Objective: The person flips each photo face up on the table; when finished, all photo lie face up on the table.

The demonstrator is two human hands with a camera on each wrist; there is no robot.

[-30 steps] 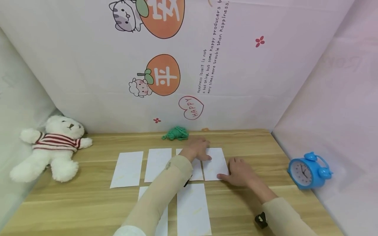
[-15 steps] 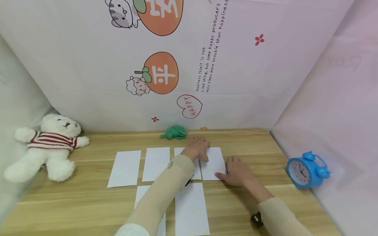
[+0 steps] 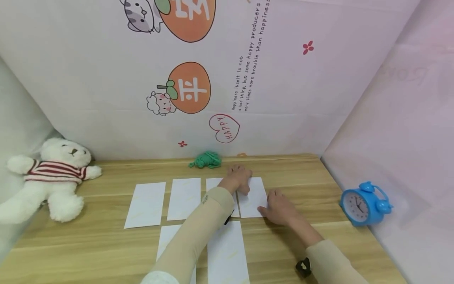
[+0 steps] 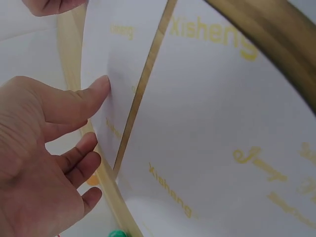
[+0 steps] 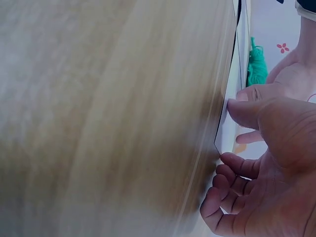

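Note:
In the head view, white paper sheets lie flat on the wooden table in two rows. My left hand [image 3: 239, 179] reaches over the third sheet [image 3: 213, 183] to the far edge of the rightmost sheet [image 3: 252, 203]. Its thumb [image 4: 101, 91] rests on that sheet, and the other fingers lie loosely bent past the edge. At the same sheet's right side is my right hand [image 3: 280, 207], thumb touching near the front corner and fingers relaxed along the edge. Yellow "Xisheng" lettering shows on the sheets in the left wrist view, with a narrow strip of wood between two of them.
Two more sheets, including one front-row sheet [image 3: 228, 252], lie partly under my left forearm. Green yarn [image 3: 207, 159] sits at the back edge. A white teddy bear [image 3: 56, 173] leans at left, and a blue alarm clock [image 3: 365, 205] stands at right.
The head view has turned slightly, so the scene sits farther left. Both hands stay at the rightmost sheet with only slight shifts.

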